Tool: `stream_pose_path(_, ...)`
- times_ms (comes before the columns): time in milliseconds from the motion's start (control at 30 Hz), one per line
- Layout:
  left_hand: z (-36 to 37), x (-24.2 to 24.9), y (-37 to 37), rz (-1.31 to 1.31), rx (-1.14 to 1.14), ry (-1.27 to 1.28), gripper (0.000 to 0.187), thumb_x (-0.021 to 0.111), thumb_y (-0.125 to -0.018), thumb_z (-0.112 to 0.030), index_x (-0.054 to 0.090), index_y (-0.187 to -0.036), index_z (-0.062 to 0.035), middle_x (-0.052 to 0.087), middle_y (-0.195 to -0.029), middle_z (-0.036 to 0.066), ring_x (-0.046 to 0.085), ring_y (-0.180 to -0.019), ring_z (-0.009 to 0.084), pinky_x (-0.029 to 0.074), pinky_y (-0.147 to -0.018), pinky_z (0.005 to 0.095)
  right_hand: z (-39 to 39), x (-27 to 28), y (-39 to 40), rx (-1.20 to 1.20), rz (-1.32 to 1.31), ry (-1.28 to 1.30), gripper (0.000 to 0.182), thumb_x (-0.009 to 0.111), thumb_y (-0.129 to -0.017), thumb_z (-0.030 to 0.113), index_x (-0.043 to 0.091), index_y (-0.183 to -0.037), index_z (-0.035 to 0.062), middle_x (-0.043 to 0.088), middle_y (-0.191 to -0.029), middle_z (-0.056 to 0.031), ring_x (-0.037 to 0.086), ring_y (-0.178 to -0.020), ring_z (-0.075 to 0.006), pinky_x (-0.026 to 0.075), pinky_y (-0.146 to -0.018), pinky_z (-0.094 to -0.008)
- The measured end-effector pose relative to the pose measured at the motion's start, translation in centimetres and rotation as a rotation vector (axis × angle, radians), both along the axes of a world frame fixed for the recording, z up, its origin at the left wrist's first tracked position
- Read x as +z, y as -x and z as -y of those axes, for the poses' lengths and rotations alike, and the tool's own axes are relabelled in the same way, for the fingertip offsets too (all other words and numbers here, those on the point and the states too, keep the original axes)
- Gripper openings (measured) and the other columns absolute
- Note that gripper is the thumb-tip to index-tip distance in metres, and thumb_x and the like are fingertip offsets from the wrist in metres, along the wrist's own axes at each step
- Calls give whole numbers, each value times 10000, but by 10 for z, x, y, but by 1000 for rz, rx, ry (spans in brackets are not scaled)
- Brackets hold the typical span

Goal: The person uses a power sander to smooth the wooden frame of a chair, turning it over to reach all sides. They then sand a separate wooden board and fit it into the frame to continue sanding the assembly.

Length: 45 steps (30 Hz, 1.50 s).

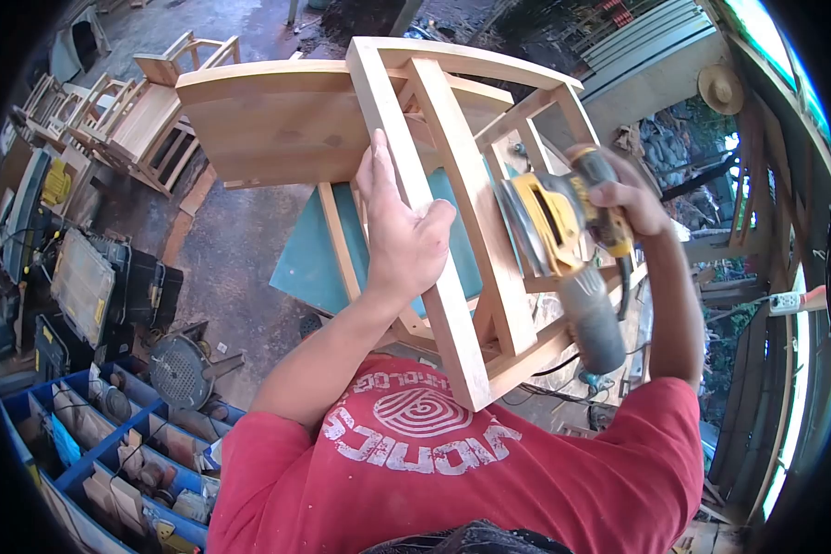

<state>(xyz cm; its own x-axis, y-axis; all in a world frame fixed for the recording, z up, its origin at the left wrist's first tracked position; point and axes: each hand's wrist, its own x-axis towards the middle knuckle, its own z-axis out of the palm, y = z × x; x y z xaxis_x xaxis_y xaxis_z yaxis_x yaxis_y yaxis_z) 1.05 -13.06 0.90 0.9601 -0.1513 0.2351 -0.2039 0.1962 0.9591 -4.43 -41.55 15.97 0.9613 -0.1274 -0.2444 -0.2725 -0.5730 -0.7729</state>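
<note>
Blue plastic bins (111,443) with small parts are standing at the lower left, and a black toolbox (92,282) is lying above them on the concrete floor (240,258). More wooden chairs (129,115) are waiting at the upper left. In the middle, the person in a red shirt (452,471) is holding an unfinished wooden chair (388,129) turned on its side over a teal table (309,254). The left hand (402,235) is closing around one chair leg (425,231). To the right, the right hand (623,198) is gripping a yellow sander (559,226), and its pad is pressing against the neighbouring leg (475,203). The grey dust bag (593,323) is hanging below.
</note>
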Motion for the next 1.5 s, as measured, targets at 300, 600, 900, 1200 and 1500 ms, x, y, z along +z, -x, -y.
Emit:
stream_pose_path(300, -1, -4, -6, 10, 78, -103, 918, 620, -797, -73, 188, -1589, 98, 317, -1534, 291, 355, -1420, 421, 275, -1215, 445, -79, 54, -42, 590, 889, 1414, 768, 892, -670, 216, 592, -1370, 317, 635, -1198, -70, 694, -946, -298, 600, -796, -380)
stream_pose_path(600, 2, 5, -5, -61, 14, 52, 920, 602, -810, -19, 139, -1597, 97, 276, -1538, 268, 331, -1440, 396, 294, -1216, 410, -62, -15, -117, 693, 1498, 1492, 642, 804, -745, 330, 594, -1342, 438, 615, -1200, -17, 595, -815, -168, 493, -647, -301)
stream_pose_path(900, 6, 1, -6, -65, 69, -14, 942, 643, -813, -46, 168, -1620, 51, 330, -1516, 240, 468, -1342, 311, 430, -1095, 356, -64, -40, -136, 758, 1435, 1368, 663, 802, -700, 270, 607, -1315, 421, 601, -1249, -19, 598, -854, -179, 502, -676, -315)
stream_pose_path(1200, 6, 6, -5, -40, 50, 1, 914, 621, -819, -23, 146, -1591, 92, 275, -1542, 282, 359, -1430, 419, 326, -1206, 432, -72, -50, -147, 714, 1428, 1362, 640, 783, -712, 242, 616, -1302, 423, 612, -1239, -5, 590, -837, -181, 479, -654, -316)
stream_pose_path(1500, 12, -3, -9, -61, 6, 33, 925, 620, -822, -24, 123, -1592, 102, 254, -1542, 294, 362, -1425, 425, 325, -1209, 431, -70, -43, -148, 752, 1432, 1434, 606, 764, -721, 260, 621, -1277, 454, 607, -1219, 3, 577, -822, -181, 473, -654, -310)
